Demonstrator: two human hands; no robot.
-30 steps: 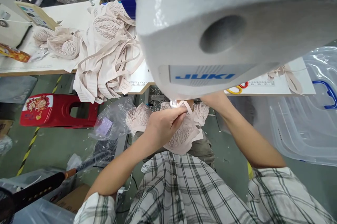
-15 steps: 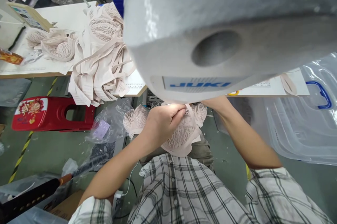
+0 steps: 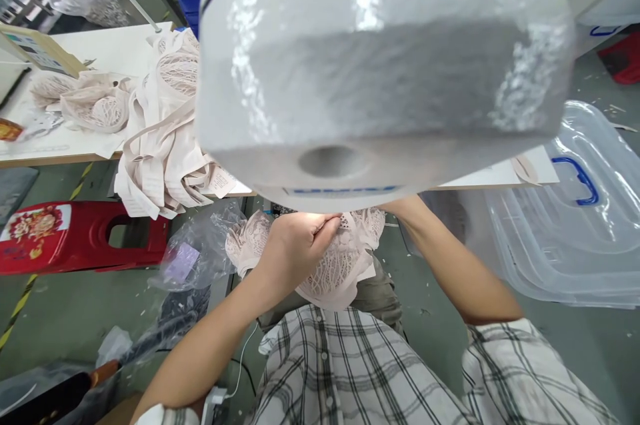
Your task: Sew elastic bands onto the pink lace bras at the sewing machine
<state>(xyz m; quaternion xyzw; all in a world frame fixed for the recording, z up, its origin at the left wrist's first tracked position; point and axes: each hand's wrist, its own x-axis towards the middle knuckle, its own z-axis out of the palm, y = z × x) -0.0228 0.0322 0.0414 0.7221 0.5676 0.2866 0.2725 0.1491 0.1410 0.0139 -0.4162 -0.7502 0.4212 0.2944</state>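
A pale pink lace bra (image 3: 333, 275) hangs over my lap beneath the head of a grey sewing machine (image 3: 340, 85). My left hand (image 3: 297, 242) is closed on the bra's upper edge, its thumb pressed against the curled fingers. One lace cup shows left of that hand, and more lace lies to its right. Of my right hand only the wrist (image 3: 403, 206) and forearm show; the machine head covers its fingers, so its grip is hidden. The needle area is also out of sight behind the machine head.
More pale bras (image 3: 167, 125) are heaped on the white table (image 3: 113, 38), straps hanging over its front edge. A control panel (image 3: 43, 48) stands farther left. Below are a red stool (image 3: 83, 238) and a plastic bag (image 3: 200, 245). Clear plastic lids (image 3: 565, 245) lie on the right.
The view has shifted, so the machine head now covers more of the middle and its label is mostly hidden. My left hand keeps its hold on the bra.
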